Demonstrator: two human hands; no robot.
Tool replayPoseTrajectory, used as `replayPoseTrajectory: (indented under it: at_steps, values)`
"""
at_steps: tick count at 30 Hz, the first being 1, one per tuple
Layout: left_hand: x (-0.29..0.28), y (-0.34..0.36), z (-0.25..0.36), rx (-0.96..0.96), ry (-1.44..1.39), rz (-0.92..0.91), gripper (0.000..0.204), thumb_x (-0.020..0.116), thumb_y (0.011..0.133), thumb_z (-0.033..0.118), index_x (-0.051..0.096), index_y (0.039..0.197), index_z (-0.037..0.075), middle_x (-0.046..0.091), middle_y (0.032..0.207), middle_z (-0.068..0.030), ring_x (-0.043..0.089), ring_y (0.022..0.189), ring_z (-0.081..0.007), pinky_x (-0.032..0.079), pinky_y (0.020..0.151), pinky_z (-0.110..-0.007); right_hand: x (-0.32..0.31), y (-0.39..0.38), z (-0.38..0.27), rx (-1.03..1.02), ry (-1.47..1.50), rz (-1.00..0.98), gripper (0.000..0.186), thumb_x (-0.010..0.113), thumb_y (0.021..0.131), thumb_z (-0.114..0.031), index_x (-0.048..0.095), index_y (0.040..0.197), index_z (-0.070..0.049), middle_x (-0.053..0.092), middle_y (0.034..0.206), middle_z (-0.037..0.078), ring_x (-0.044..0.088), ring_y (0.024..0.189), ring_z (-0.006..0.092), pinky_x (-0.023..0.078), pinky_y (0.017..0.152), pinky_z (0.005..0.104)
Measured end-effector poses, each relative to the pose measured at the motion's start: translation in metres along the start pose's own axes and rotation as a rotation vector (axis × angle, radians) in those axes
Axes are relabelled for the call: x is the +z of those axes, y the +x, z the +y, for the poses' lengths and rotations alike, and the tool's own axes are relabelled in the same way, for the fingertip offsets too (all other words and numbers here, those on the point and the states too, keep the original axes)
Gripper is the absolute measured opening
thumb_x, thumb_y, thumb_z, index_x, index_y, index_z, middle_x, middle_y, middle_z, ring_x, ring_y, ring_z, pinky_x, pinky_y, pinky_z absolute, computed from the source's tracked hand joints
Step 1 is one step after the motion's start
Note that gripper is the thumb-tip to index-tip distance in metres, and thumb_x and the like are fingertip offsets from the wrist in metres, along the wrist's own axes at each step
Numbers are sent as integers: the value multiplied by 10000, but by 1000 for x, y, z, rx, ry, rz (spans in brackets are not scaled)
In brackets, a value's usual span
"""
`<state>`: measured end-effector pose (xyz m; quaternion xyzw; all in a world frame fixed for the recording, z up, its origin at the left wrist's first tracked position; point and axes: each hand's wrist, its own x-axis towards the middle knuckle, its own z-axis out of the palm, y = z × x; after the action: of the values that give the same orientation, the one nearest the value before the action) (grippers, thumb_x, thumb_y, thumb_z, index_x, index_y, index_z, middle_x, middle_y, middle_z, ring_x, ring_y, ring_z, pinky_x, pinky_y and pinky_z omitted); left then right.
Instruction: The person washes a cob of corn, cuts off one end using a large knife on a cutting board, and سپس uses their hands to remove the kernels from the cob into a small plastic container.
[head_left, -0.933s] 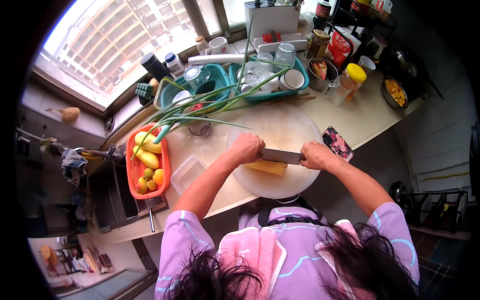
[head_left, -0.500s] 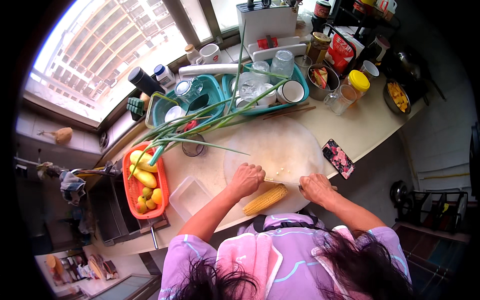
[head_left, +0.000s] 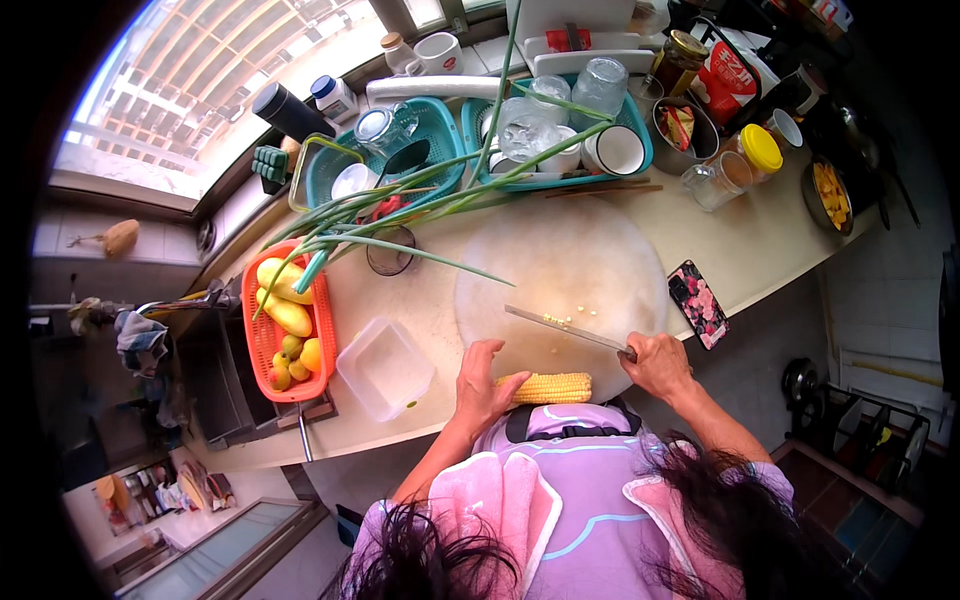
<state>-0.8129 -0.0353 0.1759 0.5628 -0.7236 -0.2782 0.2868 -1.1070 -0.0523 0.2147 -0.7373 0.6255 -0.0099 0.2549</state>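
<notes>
The left hand [head_left: 487, 385] is clamping the corn cob [head_left: 548, 388]; the right hand [head_left: 657, 363] is gripping the cleaver [head_left: 568, 329]. The round cob is likely rolling under pressure, exposing fingers at its 9 o'clock end to the blade.

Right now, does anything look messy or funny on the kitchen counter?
A little. Loose corn kernels lie scattered on the round cutting board, some stuck to the knife blade. Long green onions sprawl from the board across the counter onto the orange basket.

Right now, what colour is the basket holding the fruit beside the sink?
Orange: the basket of yellow and green fruit shows best in the head view.
</notes>
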Motion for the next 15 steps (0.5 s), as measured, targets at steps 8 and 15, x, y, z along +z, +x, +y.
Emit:
replayPoseTrajectory:
  at_steps: [8, 15]
  values:
    - [37, 59, 13, -671, -1407, -137, 179, 649, 887, 144, 617, 1031, 45, 644, 883, -3, 639, 832, -111, 556, 756, -279, -14, 4, -24, 73, 726, -315, 204, 709, 747, -159, 637, 799, 25, 573, 556, 38, 556, 480, 174, 454, 481, 324]
    - [26, 40, 19, -824, -1428, 34, 102, 656, 878, 132, 631, 926, 46, 645, 798, -32, 624, 701, -109, 535, 646, -228, -5, -22, -17, 380, 1302, -332, 161, 690, 789, -112, 573, 725, -22, 481, 538, -25, 403, 400, 42, 312, 357, 219]
